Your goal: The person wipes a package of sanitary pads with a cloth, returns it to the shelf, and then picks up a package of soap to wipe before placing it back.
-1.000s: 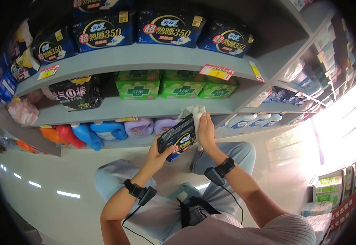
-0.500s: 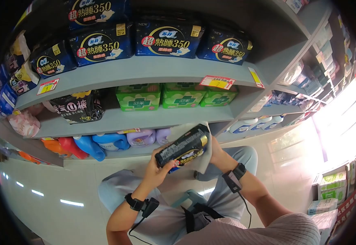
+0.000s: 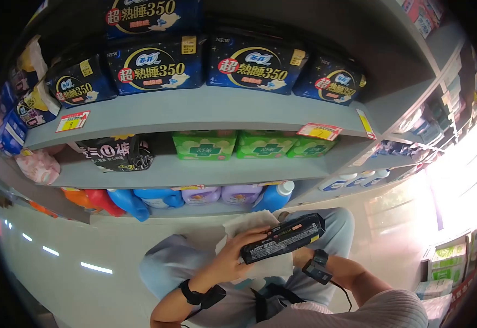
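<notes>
Now dark pack (image 3: 282, 239) lowered toward lap, flipped, back label up; left hand (image 3: 233, 258) grips its end; right hand (image 3: 300, 255) under white cloth (image 3: 247, 223), grip hidden.

The pack (image 3: 283, 238) lies across a cloth (image 3: 247, 223), above the person's lap. The left hand (image 3: 232, 258) grips the pack's left end; the right hand (image 3: 298, 255) is under the cloth, mostly hidden. Behind them, bottles (image 3: 205, 194) stand on the lowest shelf (image 3: 194, 209). Above the bottles is a row of boxes (image 3: 249, 145), with a bag (image 3: 115, 150) to their left.
</notes>
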The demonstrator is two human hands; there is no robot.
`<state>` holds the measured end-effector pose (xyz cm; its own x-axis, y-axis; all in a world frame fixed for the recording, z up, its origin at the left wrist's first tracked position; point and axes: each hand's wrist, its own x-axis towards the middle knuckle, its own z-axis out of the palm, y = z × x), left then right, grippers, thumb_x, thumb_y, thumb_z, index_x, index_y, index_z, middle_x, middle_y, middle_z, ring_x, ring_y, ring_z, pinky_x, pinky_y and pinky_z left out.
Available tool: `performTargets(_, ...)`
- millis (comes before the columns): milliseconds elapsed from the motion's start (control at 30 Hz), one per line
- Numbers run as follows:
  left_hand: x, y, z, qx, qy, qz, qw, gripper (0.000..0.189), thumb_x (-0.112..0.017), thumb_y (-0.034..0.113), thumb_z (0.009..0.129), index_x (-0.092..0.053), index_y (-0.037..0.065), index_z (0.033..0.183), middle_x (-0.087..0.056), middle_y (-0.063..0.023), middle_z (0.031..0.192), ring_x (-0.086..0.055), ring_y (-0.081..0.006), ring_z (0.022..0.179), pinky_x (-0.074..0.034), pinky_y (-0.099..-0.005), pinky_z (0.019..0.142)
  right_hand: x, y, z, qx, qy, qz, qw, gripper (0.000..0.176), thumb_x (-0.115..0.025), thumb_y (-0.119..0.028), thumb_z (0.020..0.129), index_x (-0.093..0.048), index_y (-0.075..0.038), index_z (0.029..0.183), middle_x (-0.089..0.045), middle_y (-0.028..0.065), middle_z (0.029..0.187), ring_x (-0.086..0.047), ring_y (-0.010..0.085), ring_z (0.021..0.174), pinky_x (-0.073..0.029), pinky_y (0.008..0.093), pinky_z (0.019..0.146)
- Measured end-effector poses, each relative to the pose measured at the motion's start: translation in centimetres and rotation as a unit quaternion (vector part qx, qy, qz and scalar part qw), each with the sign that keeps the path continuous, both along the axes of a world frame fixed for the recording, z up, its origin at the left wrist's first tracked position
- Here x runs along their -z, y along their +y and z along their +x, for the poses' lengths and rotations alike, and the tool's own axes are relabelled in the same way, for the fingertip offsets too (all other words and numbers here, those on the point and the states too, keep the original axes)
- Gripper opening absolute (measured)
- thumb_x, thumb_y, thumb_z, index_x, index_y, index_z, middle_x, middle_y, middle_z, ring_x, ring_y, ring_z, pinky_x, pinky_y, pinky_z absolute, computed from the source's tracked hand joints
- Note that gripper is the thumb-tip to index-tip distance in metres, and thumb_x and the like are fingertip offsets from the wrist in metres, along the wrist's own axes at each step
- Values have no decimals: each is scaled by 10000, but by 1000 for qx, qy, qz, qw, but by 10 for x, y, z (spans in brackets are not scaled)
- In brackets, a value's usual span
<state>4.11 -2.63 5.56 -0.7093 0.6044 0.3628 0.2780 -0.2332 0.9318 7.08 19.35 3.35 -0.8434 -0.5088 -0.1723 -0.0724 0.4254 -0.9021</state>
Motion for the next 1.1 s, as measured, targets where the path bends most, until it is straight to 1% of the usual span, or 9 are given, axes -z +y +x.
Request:
performTargets(167,1,-16,-2,-55,31,-83,995,499,-620,-34,724,-410,59,1166,-458,-175,1229,-426,-297,1174,-289,-417,1001,26,19,-22,-41,-34,-67,996,530,-323,-362,919,-291,3,1302,-389,154,1309,-444,243,1149,-323,381,1009)
performTargets(267,12,-18,-2,-84,45,-53,994,454,-624,56,751,-423,84,1158,-512,-136,1193,-450,-275,1156,-112,-481,1051,29,31,-31,-61,16,-57,996,530,-327,-365,918,-294,-1,1302,-394,150,1306,-454,243,1139,-333,378,1002)
performTargets(333,14,-20,-3,-95,26,-47,994,462,-620,37,753,-399,81,1156,-534,-149,1149,-457,-290,1142,-116,-475,1055,11,34,-38,138,-288,-397,861,490,-423,-301,915,-327,-5,1293,-422,94,1278,-456,160,1117,-371,310,956)
performTargets(467,-8,-19,2,-80,-76,-50,993,440,-599,32,800,-361,37,1170,-438,-178,1220,-440,-237,1131,-364,-342,943,-19,57,-30,185,-245,-442,843,572,-475,-342,895,-292,-5,1318,-404,94,1288,-422,146,1138,-346,280,960)
performTargets(533,-30,-13,4,-66,-72,-68,993,461,-600,30,799,-351,36,1187,-431,-170,1224,-436,-228,1133,-376,-330,929,-68,65,-17,76,-333,-387,857,691,-515,-428,857,-228,-53,1362,-358,93,1321,-359,156,1194,-299,268,983)
performTargets(667,-81,2,5,-67,-45,-106,991,482,-590,12,802,-349,31,1219,-442,-141,1215,-446,-214,1119,-367,-313,937,-102,82,-23,-26,-56,-189,980,839,-617,-460,775,-178,-91,1387,-278,107,1372,-259,180,1261,-224,300,1026)
performTargets(800,-121,11,-7,-122,-5,-132,984,525,-599,14,797,-321,42,1242,-444,-136,1191,-455,-198,1095,-377,-309,928,-143,107,-7,54,78,-100,990,709,-649,-337,780,-307,-67,1339,-379,122,1309,-363,200,1200,-287,322,996)
performTargets(833,-141,17,-8,-124,-6,-98,987,540,-596,17,800,-304,48,1252,-448,-126,1183,-452,-191,1092,-385,-308,920,-143,113,-3,97,80,-121,985,586,-635,-292,793,-407,-46,1273,-489,113,1201,-472,196,1091,-371,317,928)
performTargets(1100,-244,34,-91,-257,111,-19,960,508,-554,55,840,-293,50,1276,-467,-83,1183,-445,-149,1087,-351,-303,951,-119,163,24,204,-13,-200,958,373,-590,-242,823,-516,-15,1109,-587,58,959,-539,117,863,-449,269,762)
